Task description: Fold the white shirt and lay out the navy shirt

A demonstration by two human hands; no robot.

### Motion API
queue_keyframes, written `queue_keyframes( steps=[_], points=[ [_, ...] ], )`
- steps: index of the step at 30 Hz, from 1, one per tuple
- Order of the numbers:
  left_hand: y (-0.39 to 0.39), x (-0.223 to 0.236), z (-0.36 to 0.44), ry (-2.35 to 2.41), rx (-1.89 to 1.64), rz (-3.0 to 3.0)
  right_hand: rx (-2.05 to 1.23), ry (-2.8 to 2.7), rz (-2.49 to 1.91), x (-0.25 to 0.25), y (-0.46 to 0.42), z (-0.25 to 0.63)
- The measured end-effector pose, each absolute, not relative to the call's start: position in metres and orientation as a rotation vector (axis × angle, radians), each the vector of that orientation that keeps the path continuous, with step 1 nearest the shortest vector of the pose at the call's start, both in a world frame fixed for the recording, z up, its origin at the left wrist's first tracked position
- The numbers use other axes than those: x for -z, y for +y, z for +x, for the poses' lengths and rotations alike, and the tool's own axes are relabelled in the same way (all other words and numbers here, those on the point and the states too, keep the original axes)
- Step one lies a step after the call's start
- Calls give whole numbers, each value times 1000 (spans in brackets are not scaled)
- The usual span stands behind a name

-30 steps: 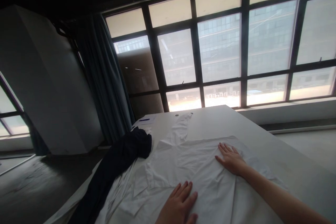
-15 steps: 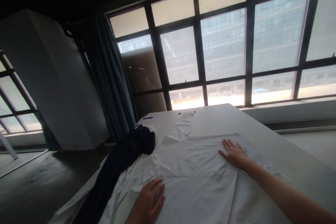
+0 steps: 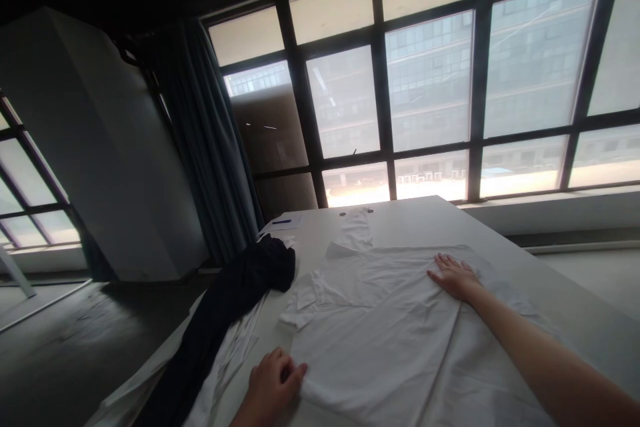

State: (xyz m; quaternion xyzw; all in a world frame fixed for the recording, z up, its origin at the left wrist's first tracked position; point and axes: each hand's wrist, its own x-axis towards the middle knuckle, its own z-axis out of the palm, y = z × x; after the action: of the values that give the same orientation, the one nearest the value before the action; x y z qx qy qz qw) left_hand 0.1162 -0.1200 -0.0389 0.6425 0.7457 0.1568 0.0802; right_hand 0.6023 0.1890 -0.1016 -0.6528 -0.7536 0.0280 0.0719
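A white shirt lies spread and slightly wrinkled on the white table, with a sleeve-like flap at its left side. My right hand rests flat on the shirt's far right part, fingers stretched out. Beside the shirt's near left edge is my left hand, its fingers loosely curled and apart from the thumb. The thumb tip is at the cloth's edge; no cloth shows between the fingers. Left of the shirt, a dark navy garment lies lengthwise over a heap of white cloth.
The white table reaches toward large windows. Another white cloth piece lies beyond the shirt, near two round holes. Paper with a blue pen sits at the far left corner. A dark curtain and a pillar stand left.
My right hand has moved slightly right and away from me, and the shirt has shifted with it. My left hand has moved left, from over the shirt to beside its edge.
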Motion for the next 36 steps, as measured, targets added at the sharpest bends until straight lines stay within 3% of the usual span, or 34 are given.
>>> queue_keyframes(
  steps=[3,10,21,30,33,36],
  points=[
    [-122,34,123,2305,-387,1806,-79,-2263,-1965,102,189,602],
    [-128,37,122,2250,-569,1594,-81,-2258,-1967,101,188,602],
    [-129,24,134,2430,-162,1735,-83,-2262,-1974,99,186,603],
    [-137,20,130,2678,-106,1939,-88,-2260,-1958,100,188,605],
    [-133,11,138,2423,-303,2286,-86,-2253,-1957,102,190,606],
    [-126,14,170,1741,-406,2793,-82,-2250,-1957,103,191,606]
  ],
)
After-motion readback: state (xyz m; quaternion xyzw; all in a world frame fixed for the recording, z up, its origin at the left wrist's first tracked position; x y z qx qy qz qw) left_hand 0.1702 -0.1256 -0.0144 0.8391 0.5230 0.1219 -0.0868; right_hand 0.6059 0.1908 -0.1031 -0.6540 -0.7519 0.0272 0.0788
